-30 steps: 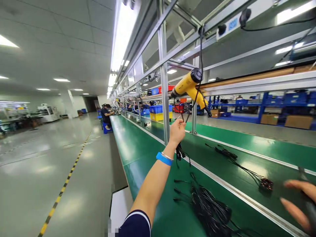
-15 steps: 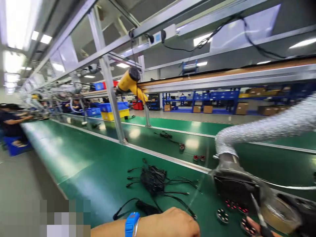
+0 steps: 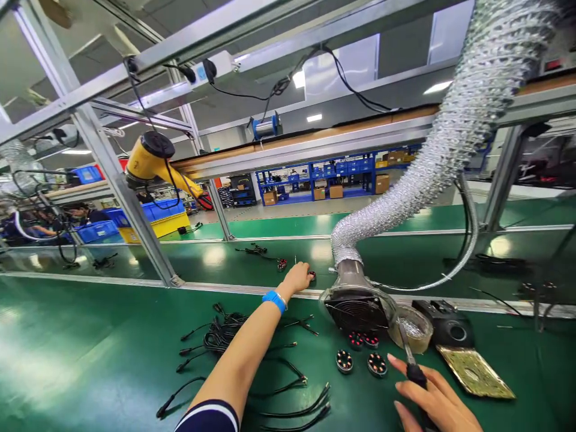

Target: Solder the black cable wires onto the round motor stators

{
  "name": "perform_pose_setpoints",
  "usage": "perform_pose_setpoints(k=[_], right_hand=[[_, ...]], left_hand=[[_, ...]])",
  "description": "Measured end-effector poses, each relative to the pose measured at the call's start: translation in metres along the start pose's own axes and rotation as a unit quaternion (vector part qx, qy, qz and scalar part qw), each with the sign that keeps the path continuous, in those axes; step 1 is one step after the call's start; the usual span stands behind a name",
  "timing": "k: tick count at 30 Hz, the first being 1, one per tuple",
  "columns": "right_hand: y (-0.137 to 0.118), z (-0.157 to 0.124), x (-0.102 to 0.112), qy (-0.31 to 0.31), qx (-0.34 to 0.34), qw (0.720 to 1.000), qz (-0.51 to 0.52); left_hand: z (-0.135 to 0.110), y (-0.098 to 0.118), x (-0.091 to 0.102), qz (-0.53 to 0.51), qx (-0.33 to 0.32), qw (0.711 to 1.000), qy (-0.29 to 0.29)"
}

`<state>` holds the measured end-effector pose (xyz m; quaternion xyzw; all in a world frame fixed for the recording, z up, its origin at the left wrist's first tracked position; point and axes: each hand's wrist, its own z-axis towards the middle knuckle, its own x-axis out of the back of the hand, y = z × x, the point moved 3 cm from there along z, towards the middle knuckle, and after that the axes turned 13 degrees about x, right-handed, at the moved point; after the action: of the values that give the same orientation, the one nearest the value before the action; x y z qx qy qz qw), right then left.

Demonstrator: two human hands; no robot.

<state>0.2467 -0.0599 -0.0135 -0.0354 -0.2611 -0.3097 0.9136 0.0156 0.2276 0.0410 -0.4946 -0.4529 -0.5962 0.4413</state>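
My left hand (image 3: 297,279) reaches forward over the metal rail to the conveyor belt (image 3: 396,258), fingers closed around a small round red-and-black part (image 3: 311,276). A blue wristband (image 3: 274,300) is on that wrist. My right hand (image 3: 434,399) at the bottom right grips a soldering iron (image 3: 407,354) whose tip points up toward the fume extractor (image 3: 357,306). Two round parts (image 3: 360,362) lie on the green bench just left of that hand, with two more red ones (image 3: 363,341) behind them. A bundle of black cables (image 3: 229,330) lies under my left forearm.
A silver flexible duct (image 3: 454,132) rises from the extractor. A roll of tape (image 3: 414,329), a black iron stand (image 3: 445,321) and a brass-coloured plate (image 3: 474,373) sit at the right. A yellow heat gun (image 3: 155,165) hangs from the frame. Other people work far left.
The view swung right and down from the aisle to the bench. My left hand dropped from the hanging cord and reached to the belt. My right hand now holds the iron.
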Motion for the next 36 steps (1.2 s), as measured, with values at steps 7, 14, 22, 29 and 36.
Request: perform_pose_setpoints(k=[7, 14, 22, 29, 36], right_hand=[[0.004, 0.008, -0.001, 0.019, -0.012, 1.0, 0.008], [-0.005, 0.016, 0.001, 0.028, -0.017, 0.999, 0.011], [-0.018, 0.032, -0.005, 0.063, -0.024, 0.997, 0.048], [-0.028, 0.017, -0.012, -0.015, -0.05, 0.994, 0.1], [-0.019, -0.017, -0.03, -0.029, -0.055, 0.995, 0.082]], left_hand=[[0.016, -0.008, -0.024, 0.017, 0.06, 0.998, 0.013], [0.002, -0.018, 0.007, 0.006, 0.053, 0.998, 0.021], [-0.162, -0.005, 0.039, -0.135, -0.083, 0.987, 0.018], [-0.262, 0.066, -0.043, -0.098, -0.23, 0.959, -0.133], [-0.263, 0.06, -0.023, -0.295, -0.215, 0.912, -0.187]])
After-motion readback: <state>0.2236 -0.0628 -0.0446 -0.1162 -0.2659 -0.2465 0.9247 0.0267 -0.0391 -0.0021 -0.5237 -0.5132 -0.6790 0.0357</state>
